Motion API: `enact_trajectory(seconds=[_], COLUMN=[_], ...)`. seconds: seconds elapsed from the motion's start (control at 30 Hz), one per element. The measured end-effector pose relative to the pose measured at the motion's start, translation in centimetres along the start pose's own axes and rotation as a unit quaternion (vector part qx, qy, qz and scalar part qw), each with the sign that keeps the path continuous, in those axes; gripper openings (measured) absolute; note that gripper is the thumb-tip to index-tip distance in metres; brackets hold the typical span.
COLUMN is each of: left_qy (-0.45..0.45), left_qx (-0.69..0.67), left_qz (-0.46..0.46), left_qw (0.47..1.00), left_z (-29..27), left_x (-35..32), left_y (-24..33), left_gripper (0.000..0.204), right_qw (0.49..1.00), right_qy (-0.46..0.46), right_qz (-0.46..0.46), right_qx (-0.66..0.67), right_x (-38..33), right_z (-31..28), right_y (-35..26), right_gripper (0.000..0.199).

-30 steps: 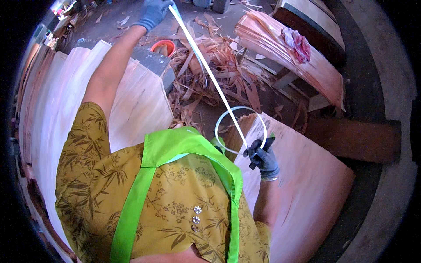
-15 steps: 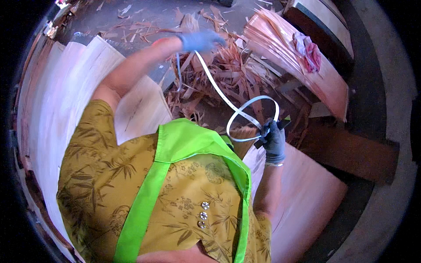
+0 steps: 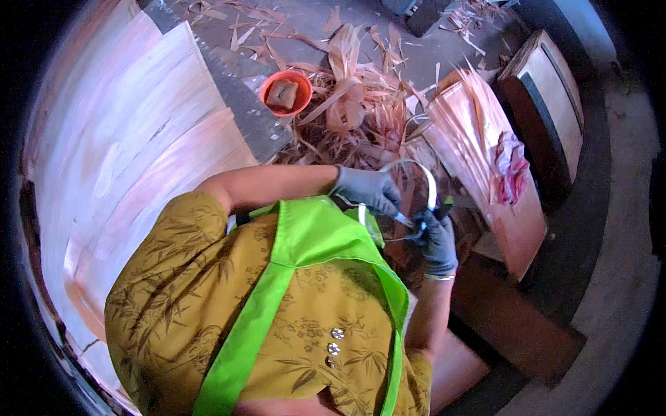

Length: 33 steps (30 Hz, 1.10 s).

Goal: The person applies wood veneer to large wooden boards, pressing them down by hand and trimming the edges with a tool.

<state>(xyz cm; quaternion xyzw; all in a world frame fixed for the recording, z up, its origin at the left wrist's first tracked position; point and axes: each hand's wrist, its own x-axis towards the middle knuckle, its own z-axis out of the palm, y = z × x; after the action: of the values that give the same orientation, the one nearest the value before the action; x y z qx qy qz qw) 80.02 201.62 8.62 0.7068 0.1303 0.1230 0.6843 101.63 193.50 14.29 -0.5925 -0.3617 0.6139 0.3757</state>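
A long white tape (image 3: pixel 431 186) arcs in a loop between my two gloved hands, in front of my green apron. My left hand (image 3: pixel 373 191) has its fingers pinched on the tape, just left of the other hand. Gripping the tape's other part is my right hand (image 3: pixel 437 244), its fingers curled. A small dark piece with a green corner shows beside the right fingers; what it is cannot be made out. Part of the tape hangs down by the apron, and the exact grip points are partly hidden by the gloves.
Large pale veneer sheets (image 3: pixel 125 125) lie at the left. Ahead is a heap of torn veneer strips (image 3: pixel 340 111) with an orange bucket (image 3: pixel 307 97) beside it. At the right are a veneer stack (image 3: pixel 458 114), a red-and-white cloth (image 3: pixel 510 173) and a dark brown board (image 3: pixel 520 319).
My left hand has come back from over the scrap heap to beside my right hand. The stretched tape now forms a loop, and the orange bucket has come into view.
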Motion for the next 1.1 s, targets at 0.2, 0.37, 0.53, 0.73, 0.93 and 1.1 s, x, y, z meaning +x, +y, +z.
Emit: enact_trajectory(seconds=[0.2, 0.37, 0.53, 0.73, 0.93, 1.1], left_qy=[0.34, 0.536, 0.603, 0.461, 0.645, 0.728], left_qx=[-0.002, 0.023, -0.138, 0.571, 0.399, -0.249], left_qz=[0.027, 0.071, 0.052, 0.014, -0.161, 0.096], left_qw=[0.94, 0.841, 0.784, 0.68, 0.632, 0.631], left_z=[-5.0, -10.2, -14.4, -19.2, -25.1, -28.8], left_x=[1.4, 6.7, 13.6, 17.6, 18.5, 13.3], left_y=[0.1, -1.3, 0.0, 2.0, 3.9, 4.5], left_gripper=[0.014, 0.009, 0.012, 0.007, 0.014, 0.016], right_qw=[0.986, 0.969, 0.965, 0.964, 0.974, 0.98], right_qy=[-0.113, -0.23, -0.256, -0.263, -0.227, -0.2], right_qz=[0.021, 0.0, -0.037, -0.01, 0.01, 0.027], right_qx=[0.119, 0.086, 0.037, -0.038, -0.001, -0.002], right_x=[10.8, 21.3, 27.6, 31.9, 36.3, 43.0], right_z=[0.5, -0.1, -3.6, -8.7, -15.7, -26.7], right_y=[-2.9, -7.6, -13.7, -17.0, -18.5, -17.6], right_gripper=[0.013, 0.01, 0.015, 0.017, 0.019, 0.02])
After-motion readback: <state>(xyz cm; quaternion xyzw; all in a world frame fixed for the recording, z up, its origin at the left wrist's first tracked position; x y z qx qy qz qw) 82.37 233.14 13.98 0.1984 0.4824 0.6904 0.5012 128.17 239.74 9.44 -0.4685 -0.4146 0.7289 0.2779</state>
